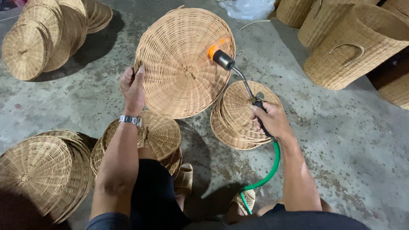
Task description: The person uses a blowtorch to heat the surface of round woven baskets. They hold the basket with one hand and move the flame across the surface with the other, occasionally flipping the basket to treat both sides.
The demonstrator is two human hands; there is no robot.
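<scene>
My left hand (pixel 133 88) grips the left rim of a round woven wicker lid (pixel 183 64) and holds it up on edge above the floor. A metal watch sits on that wrist. My right hand (pixel 269 119) is shut on the black handle of a gas torch (pixel 232 68). Its metal nozzle points at the upper right part of the lid, and an orange flame (pixel 214 47) licks the weave there. A green hose (pixel 266 170) runs from the handle back toward my feet.
Stacks of similar wicker lids lie on the concrete floor: one under the torch (pixel 240 123), one by my left knee (pixel 159 136), one at lower left (pixel 42 170), one at upper left (pixel 42 38). Tall woven baskets (pixel 358 47) stand at upper right. A plastic bag (pixel 249 8) lies beyond.
</scene>
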